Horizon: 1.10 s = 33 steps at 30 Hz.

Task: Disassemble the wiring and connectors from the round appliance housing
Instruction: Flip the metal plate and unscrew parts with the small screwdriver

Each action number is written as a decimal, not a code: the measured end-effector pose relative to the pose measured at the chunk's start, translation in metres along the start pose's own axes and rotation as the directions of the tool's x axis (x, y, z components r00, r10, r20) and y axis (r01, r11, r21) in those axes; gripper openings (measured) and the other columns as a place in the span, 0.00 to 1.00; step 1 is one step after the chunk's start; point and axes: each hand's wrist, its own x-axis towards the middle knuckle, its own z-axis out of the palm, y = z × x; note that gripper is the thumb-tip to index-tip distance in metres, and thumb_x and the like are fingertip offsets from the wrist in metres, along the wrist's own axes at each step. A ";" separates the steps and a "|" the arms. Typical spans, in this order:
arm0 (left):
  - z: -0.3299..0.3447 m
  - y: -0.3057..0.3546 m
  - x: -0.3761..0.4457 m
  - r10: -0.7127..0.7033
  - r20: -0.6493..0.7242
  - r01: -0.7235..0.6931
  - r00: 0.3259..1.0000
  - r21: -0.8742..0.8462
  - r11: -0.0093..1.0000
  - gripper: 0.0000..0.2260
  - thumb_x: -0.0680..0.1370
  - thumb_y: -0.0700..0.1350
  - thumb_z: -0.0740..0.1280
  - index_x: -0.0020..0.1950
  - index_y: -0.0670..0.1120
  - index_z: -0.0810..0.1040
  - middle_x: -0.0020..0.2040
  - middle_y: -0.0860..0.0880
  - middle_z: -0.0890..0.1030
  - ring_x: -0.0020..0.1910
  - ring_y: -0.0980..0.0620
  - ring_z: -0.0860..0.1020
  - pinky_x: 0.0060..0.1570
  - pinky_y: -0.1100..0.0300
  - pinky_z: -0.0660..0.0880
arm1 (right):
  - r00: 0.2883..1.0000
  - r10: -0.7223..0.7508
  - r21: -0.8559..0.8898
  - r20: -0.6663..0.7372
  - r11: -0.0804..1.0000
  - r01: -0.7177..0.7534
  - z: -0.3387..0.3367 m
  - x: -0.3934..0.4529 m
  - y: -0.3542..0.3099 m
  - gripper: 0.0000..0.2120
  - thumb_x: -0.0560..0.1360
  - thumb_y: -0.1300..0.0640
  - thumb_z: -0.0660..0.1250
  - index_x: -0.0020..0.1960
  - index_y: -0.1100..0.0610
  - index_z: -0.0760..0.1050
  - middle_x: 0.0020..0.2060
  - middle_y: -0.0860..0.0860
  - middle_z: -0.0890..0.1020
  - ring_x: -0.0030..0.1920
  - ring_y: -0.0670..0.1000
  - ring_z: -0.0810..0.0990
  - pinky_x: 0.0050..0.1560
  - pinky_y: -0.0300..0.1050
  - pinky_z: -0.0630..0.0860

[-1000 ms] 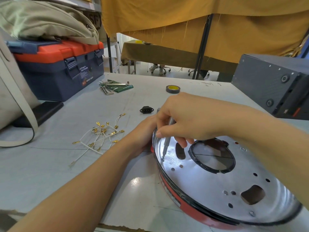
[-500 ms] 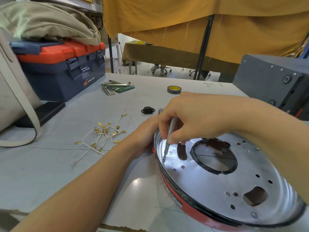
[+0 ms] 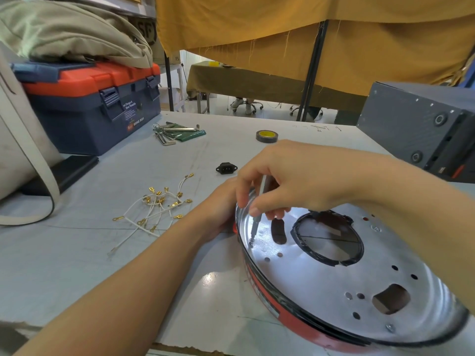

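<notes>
Head view: round housing (image 3: 334, 278) sits tilted on desk (image 3: 77, 265), front-right. Right hand (image 3: 290, 181) fingers pinch a thin screwdriver (image 3: 257, 222), tip on a screw near housing's left rim; left hand (image 3: 221, 204) grips that rim from outside. Loose white wires w/ brass terminals (image 3: 154, 209) and black connector (image 3: 226, 168) lie on desk, left of housing.

Left hand (image 3: 223, 209) fingers hidden behind housing (image 3: 334, 278) rim. Screwdriver (image 3: 258, 214) handle hidden inside right hand (image 3: 295, 183). Housing cut off at right edge. Toolbox (image 3: 95, 109) label too small.
</notes>
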 end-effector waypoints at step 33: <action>0.002 0.003 0.000 -0.096 0.013 0.097 0.995 -0.135 0.986 0.16 0.74 0.40 0.57 0.32 0.47 0.82 0.32 0.47 0.82 0.32 0.53 0.80 0.32 0.63 0.77 | 1.000 0.002 -0.040 0.018 0.999 -0.001 -0.004 -0.004 -0.003 0.03 0.72 0.58 0.73 0.40 0.53 0.81 0.32 0.48 0.83 0.32 0.42 0.81 0.35 0.31 0.76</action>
